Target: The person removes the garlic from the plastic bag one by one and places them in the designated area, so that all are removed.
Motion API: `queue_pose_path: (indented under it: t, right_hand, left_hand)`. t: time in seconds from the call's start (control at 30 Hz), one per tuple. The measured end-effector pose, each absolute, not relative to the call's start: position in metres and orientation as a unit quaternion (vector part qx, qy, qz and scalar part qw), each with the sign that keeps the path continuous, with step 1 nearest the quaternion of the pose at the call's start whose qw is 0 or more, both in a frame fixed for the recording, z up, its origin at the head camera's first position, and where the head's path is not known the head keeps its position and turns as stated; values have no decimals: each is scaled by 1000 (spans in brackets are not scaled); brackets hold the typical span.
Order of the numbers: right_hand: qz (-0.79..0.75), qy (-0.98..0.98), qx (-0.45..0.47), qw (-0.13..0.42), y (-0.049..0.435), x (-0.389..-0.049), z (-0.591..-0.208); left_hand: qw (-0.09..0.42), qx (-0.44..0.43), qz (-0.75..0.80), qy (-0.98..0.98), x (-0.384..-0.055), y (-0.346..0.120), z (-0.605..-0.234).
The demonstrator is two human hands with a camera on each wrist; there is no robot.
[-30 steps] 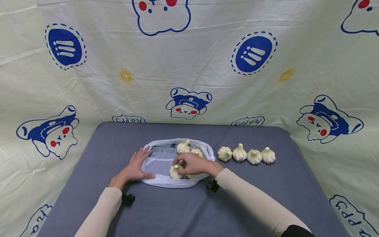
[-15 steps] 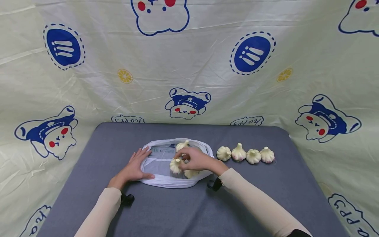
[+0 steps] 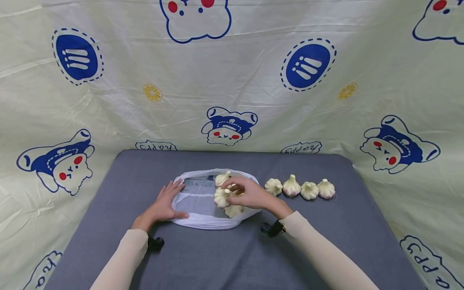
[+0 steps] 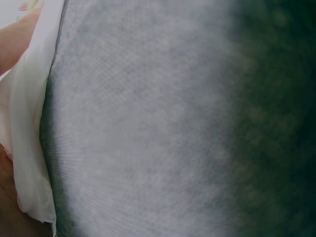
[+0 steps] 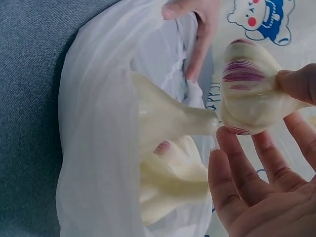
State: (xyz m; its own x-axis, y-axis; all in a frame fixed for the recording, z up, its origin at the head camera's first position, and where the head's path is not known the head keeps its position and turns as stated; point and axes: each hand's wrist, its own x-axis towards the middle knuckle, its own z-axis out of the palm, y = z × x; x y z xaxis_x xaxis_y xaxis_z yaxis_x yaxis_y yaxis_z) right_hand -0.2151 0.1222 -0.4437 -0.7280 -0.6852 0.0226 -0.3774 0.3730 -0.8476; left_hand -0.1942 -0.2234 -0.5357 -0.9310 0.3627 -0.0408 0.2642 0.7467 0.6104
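Observation:
A white plastic bag (image 3: pixel 217 224) lies with its mouth spread wide on the grey table. My left hand (image 3: pixel 166 202) rests spread on the bag's left rim, fingers extended; in the left wrist view only a strip of bag (image 4: pixel 30 118) and parts of the hand show. Over the bag's right half, my right hand (image 3: pixel 251 195) pinches a garlic bulb (image 3: pixel 221 197) between thumb and fingers. The right wrist view shows this bulb (image 5: pixel 247 89) with purple streaks, lifted above the bag rim. Other garlic bulbs (image 3: pixel 234 211) sit inside the bag, partly hidden by the right hand.
To the right of the bag, several garlic bulbs (image 3: pixel 291 186) stand in a row on the grey table (image 3: pixel 203 262). Behind the table hangs a pale printed cloth (image 3: pixel 253 100) with cartoon figures.
My right hand has risen with a garlic bulb pinched in it, shifting slightly right and away from the bag's bottom. My left hand has stayed on the rim.

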Motion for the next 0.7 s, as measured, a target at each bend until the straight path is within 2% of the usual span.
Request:
queue_pose_path:
  t: [0.47,0.7]
  right_hand:
    - [-483,813,-296,137,154,-204,-432]
    - [-488,826,-266,98,184,-198,-436]
  left_hand:
    - [75,172,312,931,-195,-224,-536]
    - [81,173,315,930,-195,-225,-536]
